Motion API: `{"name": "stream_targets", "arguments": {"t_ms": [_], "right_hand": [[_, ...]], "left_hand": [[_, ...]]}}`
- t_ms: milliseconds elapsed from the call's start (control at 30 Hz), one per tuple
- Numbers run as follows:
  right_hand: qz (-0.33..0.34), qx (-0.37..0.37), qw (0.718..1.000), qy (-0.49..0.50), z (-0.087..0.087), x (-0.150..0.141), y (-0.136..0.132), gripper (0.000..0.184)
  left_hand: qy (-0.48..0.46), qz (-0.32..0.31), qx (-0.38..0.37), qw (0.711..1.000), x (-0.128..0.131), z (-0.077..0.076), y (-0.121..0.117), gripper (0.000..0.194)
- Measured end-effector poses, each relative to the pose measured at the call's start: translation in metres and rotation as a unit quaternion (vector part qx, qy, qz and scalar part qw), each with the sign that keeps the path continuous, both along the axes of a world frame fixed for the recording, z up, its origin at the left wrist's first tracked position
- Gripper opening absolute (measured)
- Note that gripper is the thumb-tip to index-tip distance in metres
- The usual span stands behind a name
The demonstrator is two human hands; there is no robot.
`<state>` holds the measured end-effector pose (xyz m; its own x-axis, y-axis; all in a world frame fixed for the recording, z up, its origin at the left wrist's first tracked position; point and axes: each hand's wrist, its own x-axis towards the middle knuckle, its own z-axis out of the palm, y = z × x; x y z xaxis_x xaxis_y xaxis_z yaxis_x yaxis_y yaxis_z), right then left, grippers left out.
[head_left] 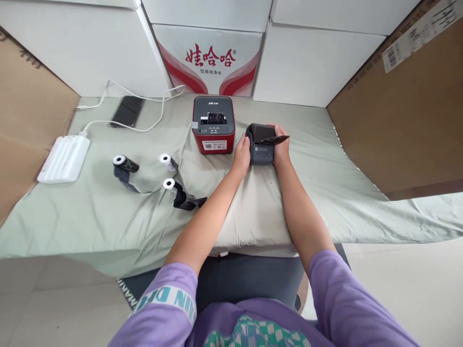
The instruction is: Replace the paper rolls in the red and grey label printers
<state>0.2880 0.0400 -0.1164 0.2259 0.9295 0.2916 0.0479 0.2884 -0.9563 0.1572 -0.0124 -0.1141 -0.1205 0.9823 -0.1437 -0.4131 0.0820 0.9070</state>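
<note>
A small dark grey printer sits on the green cloth, held from both sides. My left hand presses against its left side with fingers closed along it. My right hand grips its right side, where a strip of black paper sticks out from the top. Just to the left stands a red and black label printer. Three paper rolls with black strips lie further left: one roll, a second roll and a third roll.
A black phone and a white power bank joined by a white cable lie at the back left. Cardboard sheets flank both sides; white boxes stand behind. The green cloth covers a low surface.
</note>
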Motion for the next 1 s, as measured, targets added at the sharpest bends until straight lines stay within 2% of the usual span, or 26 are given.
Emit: {"name": "stream_targets", "arguments": {"t_ms": [100, 233, 533, 667, 800, 1000], "right_hand": [[-0.005, 0.004, 1.000, -0.008, -0.001, 0.002, 0.002, 0.059], [-0.002, 0.000, 1.000, 0.006, -0.004, 0.003, 0.005, 0.058], [0.030, -0.015, 0.998, 0.053, -0.011, 0.002, 0.009, 0.049], [0.024, -0.008, 0.999, 0.039, -0.015, 0.003, 0.012, 0.047], [0.021, -0.001, 0.999, 0.037, -0.018, 0.005, 0.014, 0.045], [0.019, 0.002, 0.999, 0.035, -0.019, 0.005, 0.015, 0.044]], "left_hand": [[0.110, 0.003, 0.035, 0.993, -0.001, 0.001, -0.004, 0.048], [0.175, -0.020, 0.054, 0.983, -0.004, 0.005, -0.011, 0.050], [0.227, 0.017, 0.062, 0.972, -0.008, 0.009, -0.019, 0.043], [0.233, 0.036, 0.062, 0.970, -0.011, 0.010, -0.020, 0.053], [0.248, 0.029, 0.054, 0.967, -0.013, 0.013, -0.021, 0.063], [0.255, 0.022, 0.049, 0.965, -0.013, 0.016, -0.025, 0.063]]}}
